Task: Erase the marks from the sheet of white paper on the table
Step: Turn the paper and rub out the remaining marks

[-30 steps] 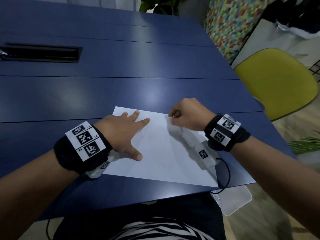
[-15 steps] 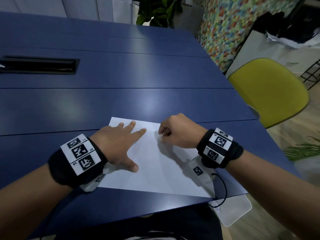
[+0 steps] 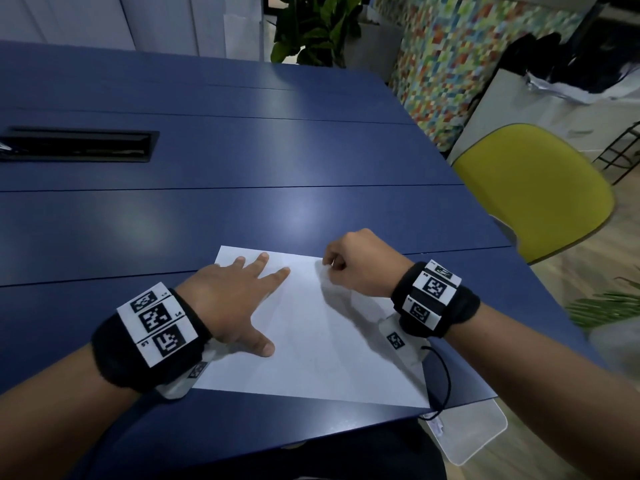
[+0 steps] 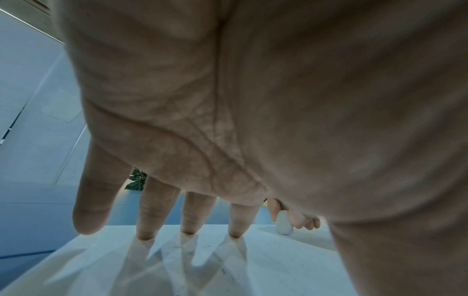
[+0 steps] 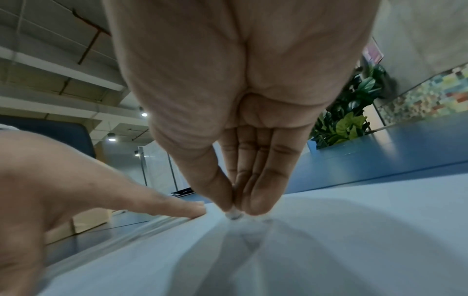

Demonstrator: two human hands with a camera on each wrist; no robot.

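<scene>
A white sheet of paper (image 3: 311,341) lies near the front edge of the blue table (image 3: 242,209). My left hand (image 3: 239,299) rests flat on the sheet's left part, fingers spread and straight, fingertips (image 4: 187,232) pressing the paper. My right hand (image 3: 353,265) is at the sheet's far right corner, fingers curled, pinching a small white eraser (image 5: 234,215) whose tip touches the paper (image 5: 329,240). The same eraser (image 4: 283,224) stands upright on the sheet in the left wrist view. A few faint specks (image 4: 222,270) show on the paper near my left fingers.
A black cable slot (image 3: 76,145) is set into the table at the far left. A yellow-green chair (image 3: 533,192) stands to the right of the table. A clear plastic piece (image 3: 467,431) sticks out below the table's front right edge. Plants (image 3: 311,29) stand beyond the far edge.
The head view has tilted up, so hands and paper sit lower in the frame. The right hand with the eraser has shifted slightly on the sheet's far right part; the left hand stays flat.
</scene>
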